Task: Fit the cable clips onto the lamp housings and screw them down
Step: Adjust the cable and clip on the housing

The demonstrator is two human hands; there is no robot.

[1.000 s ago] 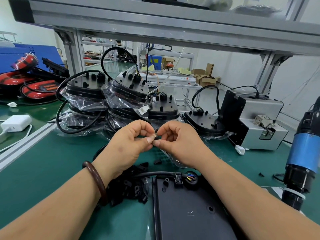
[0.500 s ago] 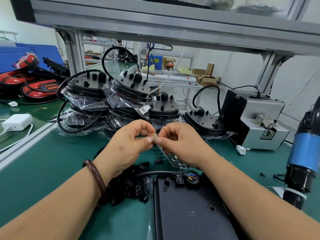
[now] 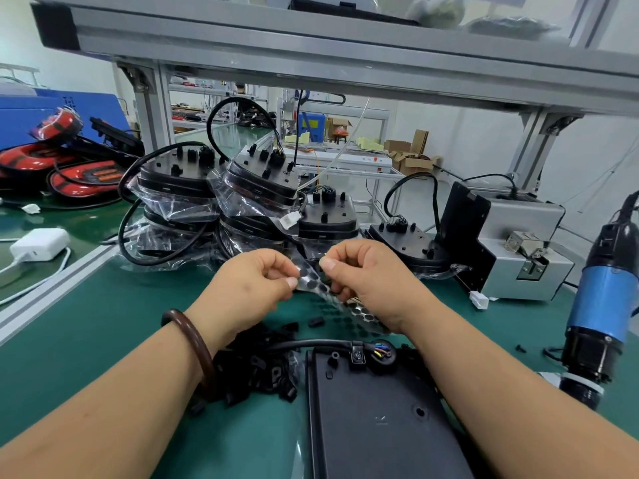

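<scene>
Cable clips (image 3: 256, 369) piled on bench (image 3: 103, 323) below left wrist, just beside lamp housing (image 3: 380, 416). Left hand (image 3: 256, 285) nearer. It and right hand (image 3: 368, 278) both pinch dotted sheet (image 3: 359, 318).

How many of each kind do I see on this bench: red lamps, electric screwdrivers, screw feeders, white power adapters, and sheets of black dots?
red lamps: 3
blue electric screwdriver: 1
grey screw feeder: 1
white power adapter: 1
sheet of black dots: 1, pinched by the left hand and the right hand
Total: 7
</scene>
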